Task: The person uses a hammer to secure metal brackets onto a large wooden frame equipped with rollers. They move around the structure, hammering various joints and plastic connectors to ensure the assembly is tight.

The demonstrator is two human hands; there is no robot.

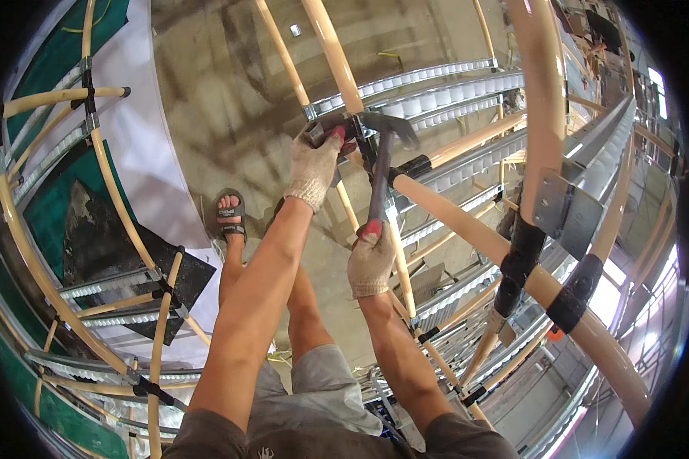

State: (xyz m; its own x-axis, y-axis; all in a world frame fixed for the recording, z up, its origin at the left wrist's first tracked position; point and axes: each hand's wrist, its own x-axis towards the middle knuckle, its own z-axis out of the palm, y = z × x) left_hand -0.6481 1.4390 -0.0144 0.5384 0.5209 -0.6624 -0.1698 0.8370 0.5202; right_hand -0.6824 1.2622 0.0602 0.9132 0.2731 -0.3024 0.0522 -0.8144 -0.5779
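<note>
My right hand [371, 260], in a cream knit glove with red fingertips, is closed round the dark handle of a claw hammer [380, 180]. The hammer's head [390, 126] is up beside a black pipe joint [366, 149] on a beige pipe frame. My left hand [314, 164], gloved the same way, has its fingers closed on a dark metal pipe fitting [318, 132] next to that joint. Its fingers partly cover the fitting. A beige upright pipe [337, 57] rises from the joint, and another beige pipe [452, 214] runs off to the right.
Roller tracks [444, 96] span the frame at the right. A thick pipe with a metal bracket [566, 210] stands close on the right. At the left is another pipe rack [119, 191] by a white sheet [134, 115] and black mat [107, 245]. My sandalled foot [230, 214] is on the concrete floor.
</note>
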